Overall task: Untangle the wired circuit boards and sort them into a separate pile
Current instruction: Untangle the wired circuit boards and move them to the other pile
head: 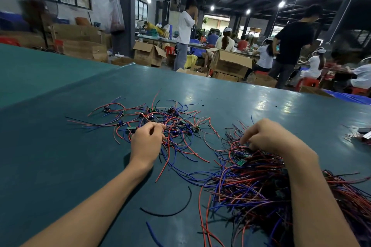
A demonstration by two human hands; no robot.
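On the green desk (60, 146), the left hand (147, 142) rested on the spread pile of wired boards (172, 120), its fingers curled and pinching its wires. The right hand (267, 136) pushed bent fingers into the dense tangle (251, 184) just beside it, and whether they held anything was hidden.

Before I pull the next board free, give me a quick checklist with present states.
1. Left hand grips a wire: cannot tell; fingers curl over the spread pile.
2. Right hand on the dense tangle: ok.
3. Green board exposed beside right hand: ok.
4. Piles apart: not ok; blue wires bridge them.
5. Stray black wire apart from both hands: ok.
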